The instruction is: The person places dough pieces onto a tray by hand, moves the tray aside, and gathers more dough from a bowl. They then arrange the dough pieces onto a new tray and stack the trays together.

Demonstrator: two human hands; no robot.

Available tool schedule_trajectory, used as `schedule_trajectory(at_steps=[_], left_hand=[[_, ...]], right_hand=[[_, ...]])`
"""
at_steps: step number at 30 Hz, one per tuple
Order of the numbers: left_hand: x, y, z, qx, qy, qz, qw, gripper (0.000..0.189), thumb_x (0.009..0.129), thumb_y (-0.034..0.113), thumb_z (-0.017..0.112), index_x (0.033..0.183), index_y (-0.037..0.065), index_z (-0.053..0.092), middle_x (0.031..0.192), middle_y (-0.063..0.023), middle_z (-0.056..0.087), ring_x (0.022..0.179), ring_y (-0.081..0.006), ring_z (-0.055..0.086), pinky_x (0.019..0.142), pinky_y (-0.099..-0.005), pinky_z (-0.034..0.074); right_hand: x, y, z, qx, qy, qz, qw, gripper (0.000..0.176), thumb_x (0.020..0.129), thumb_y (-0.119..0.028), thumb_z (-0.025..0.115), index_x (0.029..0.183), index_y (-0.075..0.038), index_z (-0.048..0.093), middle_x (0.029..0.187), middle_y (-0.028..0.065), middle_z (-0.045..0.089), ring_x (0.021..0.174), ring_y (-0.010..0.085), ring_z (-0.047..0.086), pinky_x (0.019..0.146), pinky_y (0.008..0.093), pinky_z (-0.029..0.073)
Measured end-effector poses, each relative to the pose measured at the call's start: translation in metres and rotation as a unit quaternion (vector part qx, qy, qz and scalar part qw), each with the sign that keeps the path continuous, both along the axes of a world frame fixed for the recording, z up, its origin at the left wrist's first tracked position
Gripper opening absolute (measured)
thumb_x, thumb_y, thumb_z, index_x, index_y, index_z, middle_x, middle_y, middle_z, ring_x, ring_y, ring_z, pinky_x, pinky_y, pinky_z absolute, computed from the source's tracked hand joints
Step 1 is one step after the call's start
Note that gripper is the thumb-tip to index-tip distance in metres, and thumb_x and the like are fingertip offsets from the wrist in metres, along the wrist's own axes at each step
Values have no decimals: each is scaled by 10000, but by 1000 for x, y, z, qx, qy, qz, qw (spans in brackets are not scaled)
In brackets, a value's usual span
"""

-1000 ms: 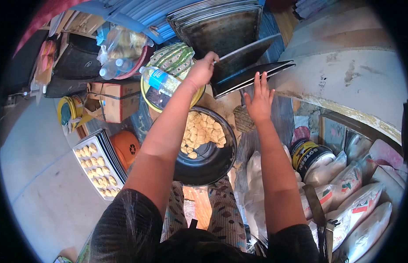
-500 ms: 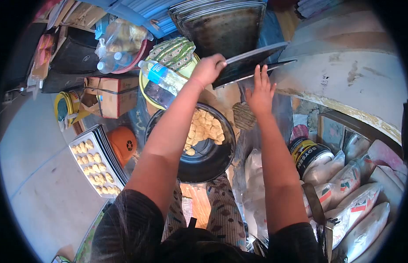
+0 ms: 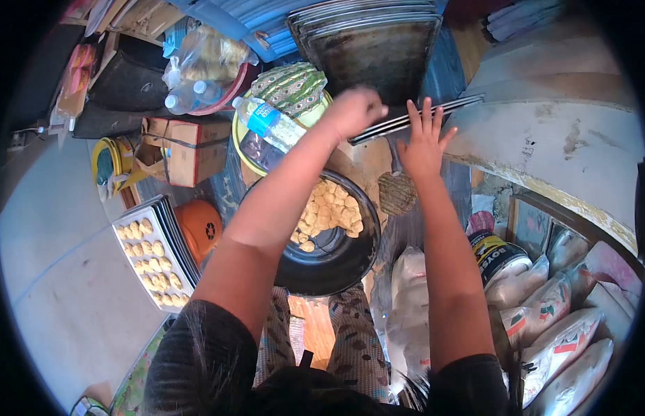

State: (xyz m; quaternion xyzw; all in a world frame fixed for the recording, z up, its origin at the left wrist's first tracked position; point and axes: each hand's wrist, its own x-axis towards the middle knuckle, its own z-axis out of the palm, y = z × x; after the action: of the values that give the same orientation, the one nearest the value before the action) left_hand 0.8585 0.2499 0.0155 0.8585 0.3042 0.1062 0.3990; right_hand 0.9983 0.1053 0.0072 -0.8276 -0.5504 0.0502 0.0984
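Baking trays [image 3: 419,119] stand close together on edge in front of me. My right hand [image 3: 423,149] is open against their near side, fingers spread and tips reaching past the upper edges. At their left end is my left hand [image 3: 355,113], smeared by motion, its fingers bent and close above the tray corner. Below my left forearm sits a black basin [image 3: 357,267] with pieces of pale yellow dough [image 3: 329,211] in it. A brown ridged pad [image 3: 397,194] lies just left of my right wrist.
More dark trays [image 3: 378,62] lean behind. A water bottle [image 3: 270,125] lies across a yellow-rimmed tub [image 3: 240,149] at left. Lower left, a tray of shaped dough [image 3: 150,263] stands beside an orange bin [image 3: 197,227]. Filled plastic bags [image 3: 558,353] and a paint can [image 3: 499,255] sit at right.
The raised, tilted tray has come down against the other one, so they now stand together. My left hand has come off its edge and moved right; my right hand's fingers have spread wider.
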Motion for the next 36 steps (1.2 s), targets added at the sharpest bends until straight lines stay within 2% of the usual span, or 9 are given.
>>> schedule_trajectory(at_steps=[2,4,7,13,19,23,26,29,36], left_hand=[[4,39,-5,174,-41,148,973,365,837,348,646,1003,23,660,1084,-187,601,1097,-368,517,936,-447,420],[2,80,-2,253,45,266,929,543,845,397,625,1231,26,539,1222,-216,529,1157,-379,486,973,-446,413],[-9,103,-24,250,149,249,924,752,748,449,701,1338,66,436,1378,-177,391,1268,-366,383,996,-489,382],[-4,112,2,156,285,222,919,759,690,413,736,1331,125,448,1337,-137,409,1268,-337,372,993,-523,325],[-19,51,-9,129,34,149,980,235,856,116,569,1085,75,541,1015,-192,628,953,-395,590,812,-461,476],[-24,12,3,89,57,128,986,222,868,166,578,1075,88,562,996,-165,637,932,-386,598,785,-464,482],[-38,25,7,-29,8,69,997,319,864,322,628,1076,84,631,1020,-148,644,961,-344,612,853,-397,483],[-31,65,0,242,-65,204,946,425,853,330,635,1141,20,598,1244,-200,539,1162,-384,498,985,-425,404],[-1,108,-9,315,176,233,903,690,776,357,695,1346,85,417,1384,-117,394,1305,-326,347,998,-487,382]], right_hand=[[-1,1,4,-17,4,-1,1000,790,696,-122,665,1408,-263,354,1530,60,233,1428,339,141,1080,681,37],[0,0,3,-30,5,-1,1000,762,688,-123,679,1380,-247,386,1518,59,253,1430,338,132,1078,685,38],[0,-1,-1,-14,-16,2,1000,740,695,-194,721,1358,-230,395,1488,54,279,1425,356,129,1055,713,68],[-3,5,-1,-24,5,-2,1000,720,695,-173,711,1340,-218,394,1505,55,241,1433,341,93,1064,707,47],[0,30,-1,-13,-13,-6,1000,904,680,-181,720,1459,-235,265,1512,73,242,1410,342,180,1070,670,151],[3,49,3,53,-15,-14,998,979,684,-203,737,1492,-271,189,1520,82,238,1356,322,282,1043,630,224],[0,52,3,-14,-69,-23,997,944,672,-178,745,1462,-309,245,1532,84,201,1395,338,214,1038,705,131],[3,50,-3,-11,-35,-24,999,908,668,-184,749,1440,-302,285,1533,87,200,1405,354,186,1033,724,121],[1,26,-2,25,37,-34,998,847,654,-126,730,1399,-293,363,1526,97,216,1414,356,165,1074,669,166]])
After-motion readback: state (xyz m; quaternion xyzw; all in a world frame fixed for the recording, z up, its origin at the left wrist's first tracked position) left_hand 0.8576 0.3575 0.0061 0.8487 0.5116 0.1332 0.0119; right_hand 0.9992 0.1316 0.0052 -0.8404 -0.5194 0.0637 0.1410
